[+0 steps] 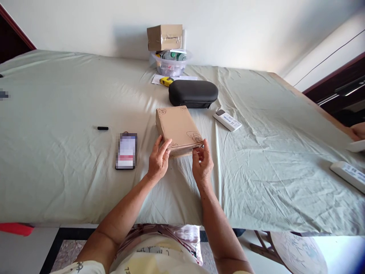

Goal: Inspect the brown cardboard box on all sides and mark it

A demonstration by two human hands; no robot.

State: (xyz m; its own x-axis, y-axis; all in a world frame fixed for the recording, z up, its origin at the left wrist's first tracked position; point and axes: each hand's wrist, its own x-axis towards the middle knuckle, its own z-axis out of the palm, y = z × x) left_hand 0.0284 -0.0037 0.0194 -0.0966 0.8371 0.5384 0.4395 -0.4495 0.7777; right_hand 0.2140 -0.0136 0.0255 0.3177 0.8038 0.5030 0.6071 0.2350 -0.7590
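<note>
In front of me on the cloth lies a brown cardboard box with dark scribbled swirls at its corners. Its top looks closed, apart from a narrow dark gap along the near edge by the right corner. My left hand grips the near left corner, fingers on the top edge and side. At the near right corner, the thumb and fingers of my right hand close on the edge of the box. The inside of the box is hidden.
Behind the box sits a black zip case. A white device lies to the right, a phone and small black stick to the left. Farther back are a yellow tape measure, plastic tub and another carton. Someone's hand shows far right.
</note>
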